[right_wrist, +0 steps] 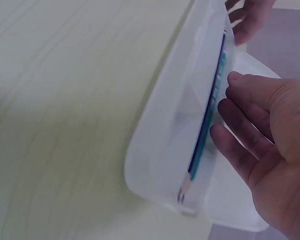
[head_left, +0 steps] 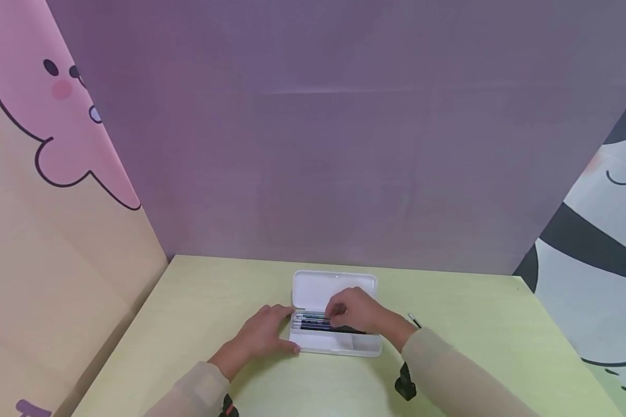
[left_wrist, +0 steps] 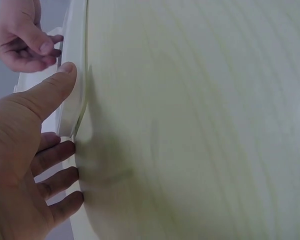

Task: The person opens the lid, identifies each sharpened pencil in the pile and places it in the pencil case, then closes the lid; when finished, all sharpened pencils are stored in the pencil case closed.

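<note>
A white pencil case point(head_left: 323, 343) lies on the table with its lid point(head_left: 310, 289) folded back behind it. Several dark and teal pencils point(head_left: 309, 323) lie side by side in its rear part; two show clearly as dark blue and teal pencils point(right_wrist: 208, 112) in the right wrist view. My left hand point(head_left: 263, 331) spans the case's left end, thumb at the front corner and fingers near the hinge side. Over the pencils hovers my right hand point(head_left: 359, 311), its fingers loosely bent. Nothing shows between those fingers in the right wrist view.
On the pale yellow-green table point(head_left: 475, 359), a thin pencil-like stick point(head_left: 414, 320) lies right of the case, partly hidden by the right sleeve point(head_left: 448, 365). A purple wall point(head_left: 339, 174) rises behind the table, with cartoon-printed panels at both sides.
</note>
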Demonstrator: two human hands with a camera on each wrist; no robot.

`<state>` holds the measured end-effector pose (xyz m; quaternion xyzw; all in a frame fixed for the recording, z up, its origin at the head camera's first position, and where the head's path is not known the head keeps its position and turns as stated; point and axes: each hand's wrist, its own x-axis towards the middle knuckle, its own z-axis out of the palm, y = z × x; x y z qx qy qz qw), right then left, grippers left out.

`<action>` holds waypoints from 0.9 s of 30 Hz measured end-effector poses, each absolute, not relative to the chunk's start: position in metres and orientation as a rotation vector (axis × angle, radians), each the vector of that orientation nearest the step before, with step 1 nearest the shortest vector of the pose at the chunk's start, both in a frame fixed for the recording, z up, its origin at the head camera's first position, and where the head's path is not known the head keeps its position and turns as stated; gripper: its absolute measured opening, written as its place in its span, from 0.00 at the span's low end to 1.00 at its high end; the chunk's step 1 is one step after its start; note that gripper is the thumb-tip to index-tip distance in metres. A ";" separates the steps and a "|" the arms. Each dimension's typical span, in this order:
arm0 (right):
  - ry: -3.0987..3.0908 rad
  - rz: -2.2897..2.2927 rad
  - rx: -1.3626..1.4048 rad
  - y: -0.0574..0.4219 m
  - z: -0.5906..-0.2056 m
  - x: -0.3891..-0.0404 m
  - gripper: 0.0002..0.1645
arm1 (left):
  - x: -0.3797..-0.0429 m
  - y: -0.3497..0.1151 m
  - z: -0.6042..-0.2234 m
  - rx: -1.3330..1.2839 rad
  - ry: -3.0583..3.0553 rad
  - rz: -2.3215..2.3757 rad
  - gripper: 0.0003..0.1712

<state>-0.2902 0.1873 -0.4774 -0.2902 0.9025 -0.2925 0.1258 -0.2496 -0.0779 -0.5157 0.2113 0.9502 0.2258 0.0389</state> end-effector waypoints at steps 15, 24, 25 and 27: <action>2.694 -1.015 -0.707 0.255 -0.447 -0.269 0.20 | -0.261 -0.087 -0.510 0.636 2.748 0.917 0.46; 2.637 -1.237 -0.342 0.280 -0.470 -0.255 0.36 | -0.268 -0.085 -0.509 0.463 2.509 1.367 0.47; 2.626 -1.261 -0.326 0.282 -0.473 -0.254 0.38 | -0.269 -0.084 -0.510 0.446 2.482 1.401 0.47; 2.601 -1.300 -0.310 0.284 -0.478 -0.252 0.42 | -0.270 -0.083 -0.510 0.432 2.448 1.445 0.48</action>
